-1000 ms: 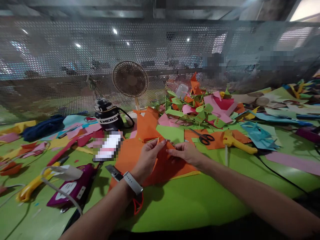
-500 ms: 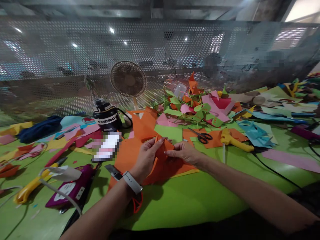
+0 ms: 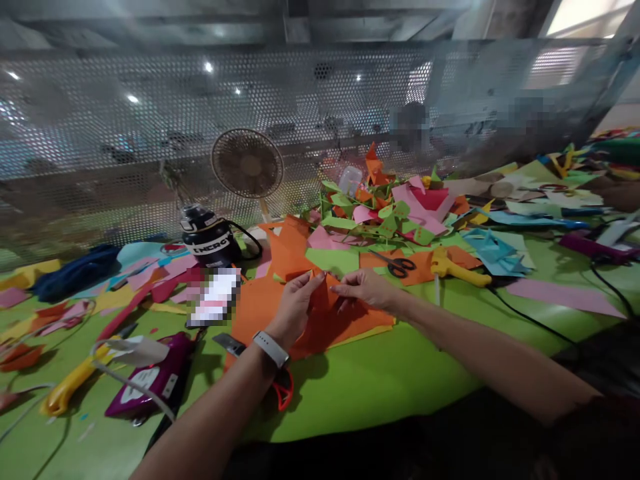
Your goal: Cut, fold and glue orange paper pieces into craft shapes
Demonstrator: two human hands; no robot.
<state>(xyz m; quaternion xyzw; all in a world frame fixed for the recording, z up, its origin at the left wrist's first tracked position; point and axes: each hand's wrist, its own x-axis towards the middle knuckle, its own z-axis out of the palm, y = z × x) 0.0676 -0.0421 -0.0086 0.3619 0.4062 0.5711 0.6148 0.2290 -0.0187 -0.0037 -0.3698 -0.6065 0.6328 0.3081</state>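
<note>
Between my hands is a folded piece of orange paper (image 3: 325, 310), standing up from larger orange sheets on the table. My left hand (image 3: 296, 303) pinches its upper left edge between thumb and fingers. From the other side, my right hand (image 3: 363, 290) closes its fingertips on the paper's right part. Under it lie a flat orange sheet (image 3: 253, 300) and the edge of a yellow sheet (image 3: 367, 335). Scissors with dark handles (image 3: 400, 267) rest beyond my right hand. A utility knife (image 3: 229, 344) lies beside my left wrist, partly covered by the arm.
A yellow glue gun (image 3: 457, 268) trails its cord to the right. At left are a black bottle (image 3: 210, 240), a purple power strip (image 3: 150, 383) and another yellow-handled tool (image 3: 75, 383). A fan (image 3: 247, 163) and heaped paper cutouts (image 3: 385, 213) stand before a perforated screen (image 3: 300, 87).
My view has shifted slightly, moving the background leftward. Both hands stay on the orange paper, with my right fingers curled a little differently against it.
</note>
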